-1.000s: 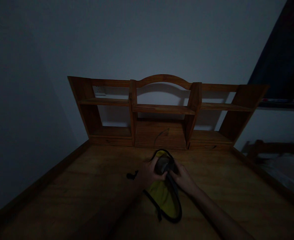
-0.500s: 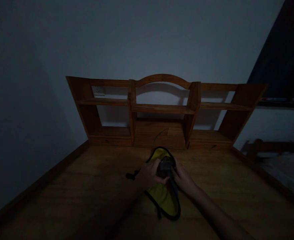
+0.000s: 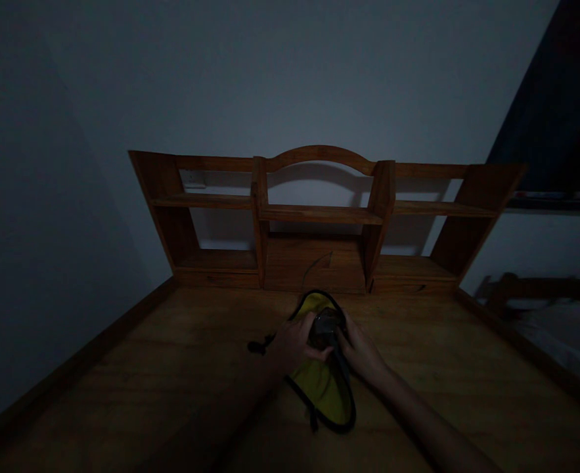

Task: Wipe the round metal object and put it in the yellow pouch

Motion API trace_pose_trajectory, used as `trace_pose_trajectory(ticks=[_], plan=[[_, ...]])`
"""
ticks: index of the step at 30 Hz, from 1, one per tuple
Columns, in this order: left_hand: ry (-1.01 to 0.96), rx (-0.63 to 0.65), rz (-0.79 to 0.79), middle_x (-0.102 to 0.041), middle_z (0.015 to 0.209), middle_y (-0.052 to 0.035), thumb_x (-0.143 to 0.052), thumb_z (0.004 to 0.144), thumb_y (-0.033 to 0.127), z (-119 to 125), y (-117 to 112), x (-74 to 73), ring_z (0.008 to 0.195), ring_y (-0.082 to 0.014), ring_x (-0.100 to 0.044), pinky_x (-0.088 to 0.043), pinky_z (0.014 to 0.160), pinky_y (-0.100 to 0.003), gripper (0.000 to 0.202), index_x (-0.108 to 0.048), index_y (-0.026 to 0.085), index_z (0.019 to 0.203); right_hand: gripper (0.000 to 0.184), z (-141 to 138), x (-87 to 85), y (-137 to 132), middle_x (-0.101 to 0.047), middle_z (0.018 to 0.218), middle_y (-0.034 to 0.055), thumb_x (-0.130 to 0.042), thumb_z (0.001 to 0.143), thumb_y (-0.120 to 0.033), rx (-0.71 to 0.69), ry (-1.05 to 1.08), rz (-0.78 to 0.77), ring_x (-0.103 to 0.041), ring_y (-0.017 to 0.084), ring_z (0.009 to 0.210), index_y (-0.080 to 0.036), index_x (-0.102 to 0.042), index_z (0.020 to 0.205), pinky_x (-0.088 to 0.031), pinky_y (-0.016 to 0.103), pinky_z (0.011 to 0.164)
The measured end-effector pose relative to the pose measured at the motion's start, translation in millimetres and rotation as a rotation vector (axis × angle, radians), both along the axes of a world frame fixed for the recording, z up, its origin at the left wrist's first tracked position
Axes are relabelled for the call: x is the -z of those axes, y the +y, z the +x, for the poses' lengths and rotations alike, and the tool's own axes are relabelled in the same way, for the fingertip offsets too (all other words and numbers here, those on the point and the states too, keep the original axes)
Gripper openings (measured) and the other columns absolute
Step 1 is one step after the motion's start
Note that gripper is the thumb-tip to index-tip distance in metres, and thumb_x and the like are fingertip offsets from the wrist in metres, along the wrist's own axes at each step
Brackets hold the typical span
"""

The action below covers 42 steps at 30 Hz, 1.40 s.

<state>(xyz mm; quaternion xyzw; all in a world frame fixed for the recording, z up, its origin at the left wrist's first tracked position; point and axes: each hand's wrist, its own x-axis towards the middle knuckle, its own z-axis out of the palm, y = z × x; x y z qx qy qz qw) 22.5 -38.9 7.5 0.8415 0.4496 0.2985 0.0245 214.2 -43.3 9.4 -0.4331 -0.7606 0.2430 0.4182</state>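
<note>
On the desk [image 3: 211, 368], near its middle, you have one pouch [image 3: 319, 387] and one dark object [image 3: 326, 323], with two hands at work on them. The pouch is yellow with one black border; two black tabs show, the left tab [image 3: 257, 347] and the near tab [image 3: 314, 420]. The dark object is rounded and slightly shiny; dim light prevents closer identification. It is located between your hands, above the pouch as you view it, with yellow fabric visible on its far and near sides. Your left hand [image 3: 292, 345] is clamped on the object: the index finger lies along its left side and the thumb across its near side. Your right hand [image 3: 361, 348] is at the object's right side, thumb against it; its other fingers are largely hidden, so you cannot tell whether they are clamped or merely resting. Behind the pouch stands one shelf unit [image 3: 322, 214] with three bays, one arched rail [image 3: 322, 153] over the centre bay, and two drawers, the left drawer [image 3: 233, 280] and the right drawer [image 3: 402, 287].
</note>
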Motion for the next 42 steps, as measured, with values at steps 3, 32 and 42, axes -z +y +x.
trace_pose_trajectory(ticks=[3,32,42], plan=[[-0.019,0.013,-0.007,-0.071,0.091,-0.0099,-0.063,0.073,0.059,-0.1,-0.3,-1.3,0.081,-0.0283,-0.07,-0.054,0.067,-0.035,0.059,-0.049,0.018,0.113,0.043,-0.1,-0.5,-0.9,-0.065,0.115,0.0102,-0.039,0.093,-0.021,0.0,0.006,-0.006,-0.063,0.023,0.104,-0.02,-0.037,0.136,-0.05,0.038,0.09],[0.067,-0.066,-0.048,-0.071,0.1,-0.0106,-0.06,0.077,0.054,3.2,2.8,2.8,0.088,-0.0282,-0.07,-0.053,0.072,-0.035,0.06,-0.045,0.017,0.122,0.044,4.5,5.4,1.6,-0.066,0.109,0.0121,-0.039,0.091,-0.017,-0.039,-0.055,-0.003,-0.065,0.025,0.101,-0.018,-0.035,0.135,-0.051,0.041,0.088],[-0.004,-0.048,-0.1,-0.071,0.1,-0.0093,-0.062,0.076,0.05,4.9,-0.7,-0.1,0.09,-0.0276,-0.069,-0.053,0.076,-0.036,0.057,-0.046,0.018,0.121,0.036,3.8,1.0,0.3,-0.071,0.098,0.0118,-0.038,0.091,-0.018,0.096,-0.221,0.045,-0.069,0.024,0.087,-0.015,-0.046,0.126,-0.052,0.032,0.074]])
